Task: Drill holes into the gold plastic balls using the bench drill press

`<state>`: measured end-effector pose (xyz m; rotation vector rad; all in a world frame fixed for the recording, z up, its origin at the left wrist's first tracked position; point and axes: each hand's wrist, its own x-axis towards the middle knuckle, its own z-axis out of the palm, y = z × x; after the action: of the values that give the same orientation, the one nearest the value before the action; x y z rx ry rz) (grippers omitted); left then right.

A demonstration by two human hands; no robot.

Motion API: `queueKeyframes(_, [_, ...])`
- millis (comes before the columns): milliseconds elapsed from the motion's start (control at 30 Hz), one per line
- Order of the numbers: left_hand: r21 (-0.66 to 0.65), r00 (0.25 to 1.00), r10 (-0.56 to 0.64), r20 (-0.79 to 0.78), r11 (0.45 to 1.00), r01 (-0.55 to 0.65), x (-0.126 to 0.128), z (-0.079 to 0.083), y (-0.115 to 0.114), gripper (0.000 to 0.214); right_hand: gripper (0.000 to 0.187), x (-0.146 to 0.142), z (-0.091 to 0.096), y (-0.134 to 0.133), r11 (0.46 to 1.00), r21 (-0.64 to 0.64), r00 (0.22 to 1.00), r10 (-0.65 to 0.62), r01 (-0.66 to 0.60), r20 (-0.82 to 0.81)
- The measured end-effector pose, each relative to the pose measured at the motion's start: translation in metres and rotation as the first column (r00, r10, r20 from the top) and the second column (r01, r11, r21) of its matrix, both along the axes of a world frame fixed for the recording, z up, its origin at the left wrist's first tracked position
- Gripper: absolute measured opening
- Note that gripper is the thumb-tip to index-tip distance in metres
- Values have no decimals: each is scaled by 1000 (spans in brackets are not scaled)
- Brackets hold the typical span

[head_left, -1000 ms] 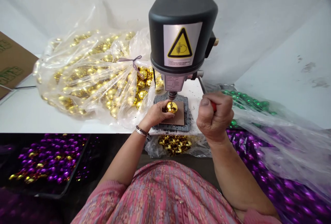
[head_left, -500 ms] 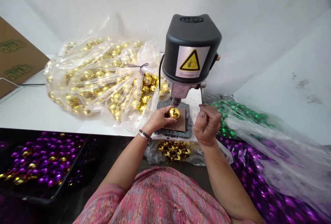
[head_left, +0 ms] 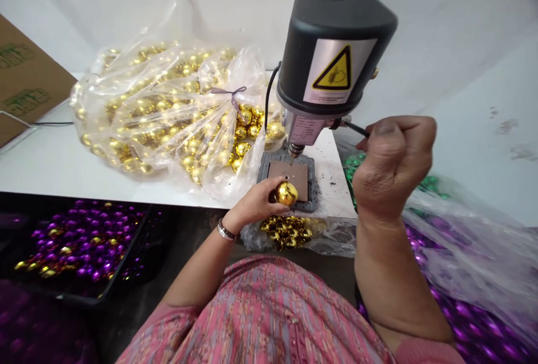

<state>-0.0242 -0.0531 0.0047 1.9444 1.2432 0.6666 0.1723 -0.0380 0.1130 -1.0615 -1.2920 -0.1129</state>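
My left hand [head_left: 263, 200] pinches a shiny gold ball [head_left: 286, 193] between thumb and fingers, over the front edge of the drill press base [head_left: 311, 184]. A brown board [head_left: 298, 176] with a small hole lies on that base. Above it, clear of the ball, points the thin bit under the chuck [head_left: 296, 151] of the black drill press [head_left: 340, 22]. My right hand [head_left: 395, 167] is closed around the end of the press's feed lever [head_left: 357, 128], raised to the right of the machine. Its grip hides the lever's tip.
A tied clear bag [head_left: 155, 111] of gold balls lies on the white table [head_left: 168, 184], left of the press. Below the front edge is a bag of gold balls [head_left: 288, 232]. A dark bin [head_left: 120, 266] holds purple and gold balls. Green balls [head_left: 351, 167] and purple balls [head_left: 466, 319] lie right.
My right hand has swung the lever up and outward, and the bit has risen off the ball. My left hand has drawn the gold ball toward me. The view has shifted slightly.
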Motion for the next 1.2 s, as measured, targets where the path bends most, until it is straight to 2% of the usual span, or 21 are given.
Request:
queueKeyframes(67, [-48, 994, -108, 0, 993, 108, -4, 1, -11, 64, 32, 0, -3, 0, 1000, -5, 1000, 12, -12, -25])
queueKeyframes(133, [-73, 995, -99, 12, 992, 99, -8, 1, -16, 65, 34, 1, -7, 0, 1000, -15, 999, 13, -14, -38])
queueKeyframes(200, [-44, 999, 33, 40, 999, -31, -16, 2, -13, 55, 37, 2, -9, 0, 1000, -27, 999, 7, -8, -41])
queueKeyframes(267, [30, 967, 246, 72, 968, -249, -29, 3, -3, 40, 39, 3, -11, -1, 1000, -30, 999, 3, -4, -42])
queueKeyframes(300, [72, 928, 364, 78, 926, -370, -37, 2, 5, 34, 40, 3, -11, -1, 1000, -31, 999, 2, -4, -44])
queueKeyframes(367, [144, 820, 571, 34, 809, -570, -53, 1, 21, 31, 40, 4, -12, -1, 999, -35, 999, 0, -2, -47])
queueKeyframes(400, [174, 775, 632, -18, 765, -620, -60, -1, 29, 31, 40, 4, -13, -1, 999, -39, 999, 2, -4, -46])
queueKeyframes(433, [188, 755, 650, -84, 755, -629, -65, -2, 36, 30, 39, 5, -14, -1, 999, -42, 999, 7, -8, -42])
queueKeyframes(467, [185, 751, 644, -147, 763, -619, -69, -4, 41, 30, 37, 5, -14, -1, 999, -44, 999, 9, -10, -35])
queueKeyframes(533, [150, 781, 576, -242, 817, -556, -71, -8, 48, 35, 35, 5, -15, -1, 999, -38, 1000, 12, -13, -24])
queueKeyframes(600, [126, 809, 515, -283, 856, -501, -67, -12, 50, 40, 34, 6, -16, -2, 999, -29, 1000, 14, -14, -22])
queueKeyframes(700, [119, 814, 520, -259, 853, -508, -59, -17, 50, 38, 34, 6, -17, -3, 1000, -20, 1000, 24, -25, -16])
queueKeyframes(800, [54, 800, 595, -74, 803, -593, -59, -17, 45, 36, 35, 5, -17, -4, 999, -15, 1000, 31, -31, -5])
queueKeyframes(900, [-89, 748, 610, 262, 787, -611, -65, -10, 32, 49, 34, 5, -19, -3, 999, -2, 999, 35, -35, -3])
queueKeyframes(967, [-208, 695, 558, 453, 824, -526, -67, -1, 22, 56, 34, 4, -20, -3, 1000, 12, 1000, 29, -29, -9])
queueKeyframes(1067, [-369, 627, 451, 635, 890, -266, -62, 11, 9, 58, 34, 3, -22, -3, 1000, 9, 1000, 19, -19, -15])
queueKeyframes(1133, [-442, 593, 428, 683, 887, -131, -53, 14, 5, 58, 32, 3, -23, -4, 1000, 4, 1000, 17, -17, -1])
queueKeyframes(1200, [-497, 596, 439, 672, 864, -77, -42, 12, 5, 60, 29, 4, -24, -5, 1000, 0, 999, 22, -22, 27])
